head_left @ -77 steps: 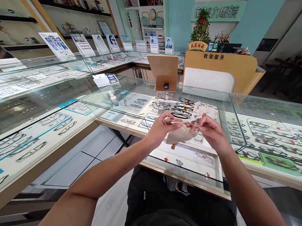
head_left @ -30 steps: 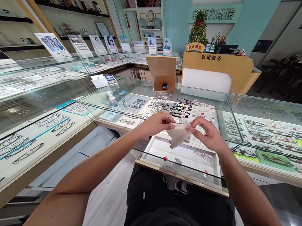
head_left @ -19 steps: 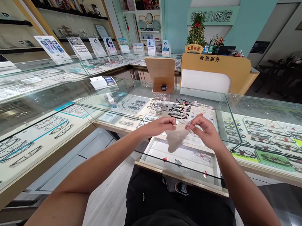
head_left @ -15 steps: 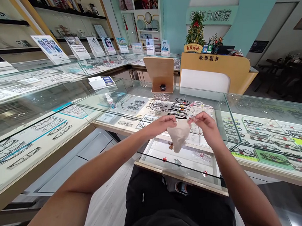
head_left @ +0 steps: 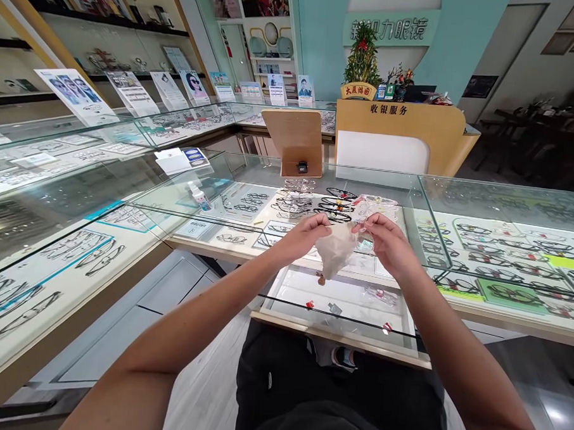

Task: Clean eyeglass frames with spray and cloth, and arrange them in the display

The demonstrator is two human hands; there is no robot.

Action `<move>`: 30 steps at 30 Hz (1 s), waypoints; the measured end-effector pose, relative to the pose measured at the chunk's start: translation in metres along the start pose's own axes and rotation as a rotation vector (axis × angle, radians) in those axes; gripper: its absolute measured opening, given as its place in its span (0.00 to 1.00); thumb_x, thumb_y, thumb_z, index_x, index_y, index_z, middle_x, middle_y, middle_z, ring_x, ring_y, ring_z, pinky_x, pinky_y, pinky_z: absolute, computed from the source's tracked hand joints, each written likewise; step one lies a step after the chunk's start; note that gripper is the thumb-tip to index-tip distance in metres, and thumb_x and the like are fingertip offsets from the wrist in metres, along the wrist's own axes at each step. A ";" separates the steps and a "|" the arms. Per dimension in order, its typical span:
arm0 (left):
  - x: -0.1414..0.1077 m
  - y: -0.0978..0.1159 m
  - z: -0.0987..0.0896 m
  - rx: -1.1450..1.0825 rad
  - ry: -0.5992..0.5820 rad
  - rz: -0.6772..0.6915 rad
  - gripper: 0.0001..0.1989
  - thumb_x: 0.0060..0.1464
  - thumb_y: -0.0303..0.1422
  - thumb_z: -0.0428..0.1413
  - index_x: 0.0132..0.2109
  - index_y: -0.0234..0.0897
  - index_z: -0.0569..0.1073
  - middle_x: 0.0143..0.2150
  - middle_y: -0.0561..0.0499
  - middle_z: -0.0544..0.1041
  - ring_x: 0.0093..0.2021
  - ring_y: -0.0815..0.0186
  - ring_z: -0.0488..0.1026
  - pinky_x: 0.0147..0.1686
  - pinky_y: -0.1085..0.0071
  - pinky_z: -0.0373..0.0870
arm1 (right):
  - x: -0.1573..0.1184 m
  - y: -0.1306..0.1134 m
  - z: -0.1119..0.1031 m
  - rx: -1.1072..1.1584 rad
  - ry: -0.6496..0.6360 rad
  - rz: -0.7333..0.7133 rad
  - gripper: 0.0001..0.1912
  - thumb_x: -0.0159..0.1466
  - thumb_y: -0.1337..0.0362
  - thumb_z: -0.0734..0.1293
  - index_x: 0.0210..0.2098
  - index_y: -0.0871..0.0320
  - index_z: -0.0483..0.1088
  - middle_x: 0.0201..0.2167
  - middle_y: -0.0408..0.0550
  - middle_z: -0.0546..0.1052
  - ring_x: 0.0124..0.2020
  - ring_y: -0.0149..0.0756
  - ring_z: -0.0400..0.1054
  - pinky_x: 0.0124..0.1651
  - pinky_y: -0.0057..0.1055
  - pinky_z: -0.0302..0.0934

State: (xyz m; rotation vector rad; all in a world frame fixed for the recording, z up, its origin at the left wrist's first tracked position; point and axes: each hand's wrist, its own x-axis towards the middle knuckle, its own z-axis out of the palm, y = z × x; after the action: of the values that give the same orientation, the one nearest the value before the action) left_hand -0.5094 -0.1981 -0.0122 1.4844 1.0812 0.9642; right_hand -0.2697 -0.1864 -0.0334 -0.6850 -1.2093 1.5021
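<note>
A pale beige cloth [head_left: 335, 250] hangs between my hands over the display counter's near edge. My left hand [head_left: 311, 234] pinches its upper left side. My right hand [head_left: 385, 239] is closed on thin clear-framed glasses [head_left: 364, 239], its fingertips beside the cloth's right corner. The cloth hides part of the glasses. Below is a pulled-out white drawer [head_left: 283, 297] with small red tags and a clear plastic packet [head_left: 380, 296] in it. Rows of black-framed glasses [head_left: 337, 204] lie just beyond my hands.
Glass display cases with many frames stretch left and right. A wooden-backed mirror [head_left: 295, 136] stands on the counter ahead. A small white bottle [head_left: 199, 197] and a white box [head_left: 175, 161] are left of it. Farther back is a yellow cashier desk [head_left: 443, 130].
The view has shifted slightly to the right. The cloth between my hands has changed its folds and sits a bit higher. Both hands keep their hold.
</note>
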 end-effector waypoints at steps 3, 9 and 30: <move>-0.001 0.001 0.000 0.055 0.018 0.007 0.13 0.57 0.44 0.61 0.35 0.41 0.68 0.31 0.56 0.65 0.32 0.66 0.61 0.34 0.67 0.54 | -0.001 -0.001 0.002 -0.097 -0.002 -0.024 0.15 0.62 0.51 0.80 0.33 0.48 0.73 0.36 0.43 0.86 0.41 0.43 0.74 0.47 0.41 0.66; -0.004 0.005 0.001 0.142 -0.010 0.028 0.14 0.63 0.44 0.59 0.37 0.40 0.68 0.33 0.55 0.67 0.34 0.65 0.65 0.37 0.68 0.59 | -0.002 0.001 0.004 -0.152 0.046 -0.076 0.13 0.64 0.51 0.79 0.33 0.49 0.75 0.36 0.44 0.87 0.48 0.46 0.78 0.55 0.43 0.65; 0.014 -0.012 0.003 0.133 -0.208 0.046 0.22 0.54 0.48 0.71 0.44 0.39 0.74 0.34 0.54 0.73 0.33 0.67 0.66 0.33 0.70 0.58 | -0.005 0.002 0.009 -0.189 0.013 -0.082 0.22 0.59 0.42 0.83 0.32 0.49 0.75 0.33 0.44 0.85 0.39 0.43 0.75 0.47 0.40 0.64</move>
State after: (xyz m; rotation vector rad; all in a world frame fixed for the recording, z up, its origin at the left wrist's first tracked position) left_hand -0.5048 -0.1843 -0.0244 1.6847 0.9784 0.7614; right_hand -0.2771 -0.1941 -0.0328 -0.7595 -1.3656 1.3250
